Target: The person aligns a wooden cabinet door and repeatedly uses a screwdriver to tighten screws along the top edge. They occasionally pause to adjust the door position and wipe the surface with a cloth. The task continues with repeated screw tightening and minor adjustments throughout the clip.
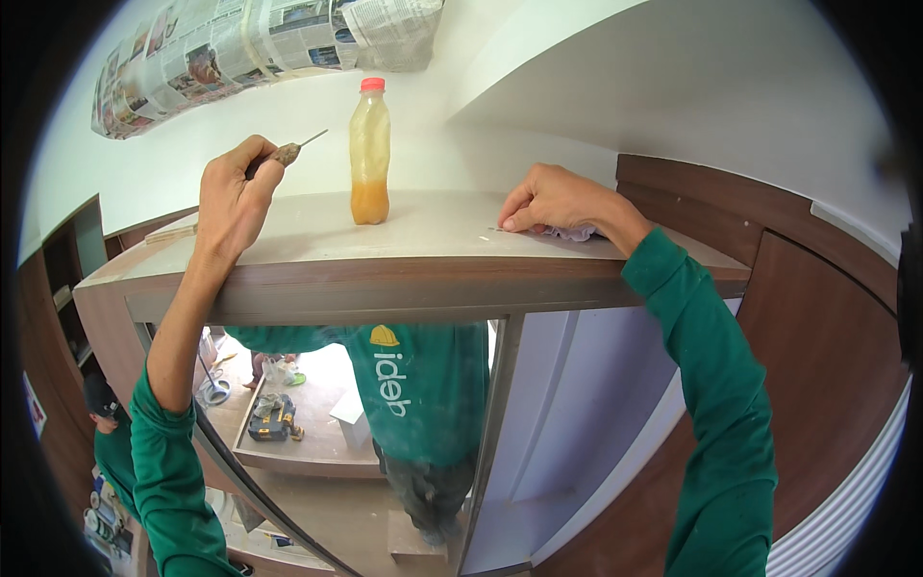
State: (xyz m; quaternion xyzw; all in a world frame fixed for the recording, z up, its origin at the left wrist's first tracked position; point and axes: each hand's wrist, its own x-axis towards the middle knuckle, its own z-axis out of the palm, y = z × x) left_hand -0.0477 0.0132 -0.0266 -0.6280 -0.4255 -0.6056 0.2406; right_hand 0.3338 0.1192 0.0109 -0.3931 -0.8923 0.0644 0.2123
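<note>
Holding a tool (287, 154) past cabinet edge (433, 273), left hand (235, 189) clears the bottle (370, 159).

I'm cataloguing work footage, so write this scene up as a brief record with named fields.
Left hand: the left hand grips a thin metal-shafted tool with a brown handle, raised
Right hand: the right hand has its fingertips down at the pale-topped, wood-edged ledge; whether they pinch anything is unclear
Beside right hand: crumpled whitish material
Between hands: upright clear plastic bottle with red cap, partly filled with orange liquid
Above: long newspaper-wrapped bundle
</note>
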